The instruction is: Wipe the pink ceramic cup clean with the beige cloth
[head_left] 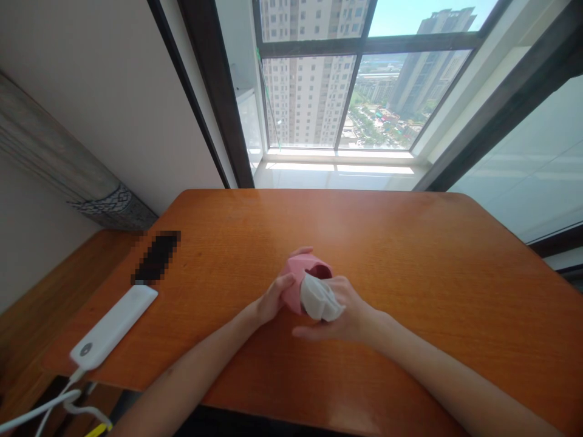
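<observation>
Window: a large dark-framed window (364, 44) fills the far side, with high apartment towers (310, 100) outside.
Wall: a rolled grey fabric (59, 158) lies against the wall on the left.
Table: an orange wooden table (410, 255) is under the hands.
Other things: a white power bank (112, 328) with a white cable (36, 413) lies near the left edge; beyond it is a dark object (157, 258), too blurred to tell.
In the way: these things are well apart from the hands and do not block them.
Pink pouch (303, 276): it is above the table in the middle, between both hands.
Left hand (273, 297): narrow, holding the pouch side.
Right hand (339, 312): narrow, pressing a white cloth (319, 298) into the pouch opening.
Risk: if the right hand loosens, the cloth may slip out; the pouch looks soft, so a strong squeeze may fold it.
</observation>
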The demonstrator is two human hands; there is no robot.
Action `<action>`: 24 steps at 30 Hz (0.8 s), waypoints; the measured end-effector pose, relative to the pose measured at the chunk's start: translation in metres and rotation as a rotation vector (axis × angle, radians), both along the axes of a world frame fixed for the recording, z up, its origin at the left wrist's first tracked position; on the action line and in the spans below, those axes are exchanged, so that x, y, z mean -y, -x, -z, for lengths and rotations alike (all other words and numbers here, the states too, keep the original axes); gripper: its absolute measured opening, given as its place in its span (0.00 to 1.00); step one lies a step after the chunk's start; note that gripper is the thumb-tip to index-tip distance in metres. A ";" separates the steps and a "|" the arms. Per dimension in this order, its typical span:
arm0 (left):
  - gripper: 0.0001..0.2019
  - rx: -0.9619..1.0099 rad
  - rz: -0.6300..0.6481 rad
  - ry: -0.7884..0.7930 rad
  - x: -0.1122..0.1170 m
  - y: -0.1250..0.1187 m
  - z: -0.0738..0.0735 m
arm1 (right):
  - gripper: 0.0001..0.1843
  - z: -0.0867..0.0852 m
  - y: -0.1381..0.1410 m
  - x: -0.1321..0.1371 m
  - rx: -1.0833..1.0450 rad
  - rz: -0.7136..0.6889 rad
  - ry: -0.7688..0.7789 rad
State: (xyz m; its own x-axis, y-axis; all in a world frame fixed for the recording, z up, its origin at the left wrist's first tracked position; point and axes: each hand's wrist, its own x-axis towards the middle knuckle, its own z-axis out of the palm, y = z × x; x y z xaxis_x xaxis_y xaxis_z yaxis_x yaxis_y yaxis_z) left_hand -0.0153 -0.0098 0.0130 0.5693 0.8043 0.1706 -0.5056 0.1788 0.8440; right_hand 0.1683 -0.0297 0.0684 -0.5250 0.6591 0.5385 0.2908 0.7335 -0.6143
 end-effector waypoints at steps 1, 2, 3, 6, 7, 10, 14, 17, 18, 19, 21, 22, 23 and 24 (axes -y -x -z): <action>0.38 0.005 0.057 0.070 -0.001 0.001 -0.002 | 0.23 0.001 -0.001 -0.001 0.090 -0.035 -0.149; 0.38 0.002 0.096 0.114 -0.003 0.002 -0.004 | 0.21 0.002 -0.001 -0.002 0.159 -0.062 -0.285; 0.38 -0.001 0.112 0.139 -0.004 0.003 -0.006 | 0.18 0.002 -0.001 -0.003 0.202 -0.077 -0.390; 0.42 0.013 0.061 0.143 -0.006 0.003 -0.007 | 0.13 0.003 -0.002 -0.004 0.188 -0.058 -0.412; 0.44 0.018 0.026 0.120 -0.006 0.003 -0.006 | 0.13 0.002 -0.002 -0.004 0.126 -0.024 -0.325; 0.51 -0.037 -0.100 -0.108 -0.006 0.002 0.002 | 0.17 -0.004 -0.001 -0.006 -0.202 0.166 0.158; 0.67 -0.303 -0.383 -0.686 -0.009 0.001 0.013 | 0.20 -0.013 0.005 -0.010 -0.759 0.298 0.860; 0.62 -0.446 -0.540 -0.935 -0.012 0.000 0.014 | 0.25 -0.014 0.012 -0.010 -0.956 0.267 1.118; 0.59 -0.442 -0.568 -0.959 -0.013 0.000 0.013 | 0.26 -0.012 0.013 -0.009 -0.960 0.272 1.134; 0.58 -0.411 -0.589 -0.959 -0.012 -0.001 0.013 | 0.27 -0.010 0.014 -0.007 -0.944 0.289 1.105; 0.56 -0.316 -0.579 -0.877 -0.010 -0.002 0.010 | 0.29 -0.005 0.014 -0.004 -0.837 0.303 0.937; 0.55 -0.260 -0.536 -0.782 -0.008 -0.003 0.009 | 0.30 -0.002 0.013 -0.002 -0.749 0.280 0.813; 0.52 -0.202 -0.456 -0.653 -0.005 -0.002 0.007 | 0.31 0.000 0.011 -0.001 -0.644 0.231 0.677; 0.49 -0.146 -0.350 -0.500 -0.003 -0.002 0.005 | 0.32 0.002 0.009 0.000 -0.532 0.171 0.536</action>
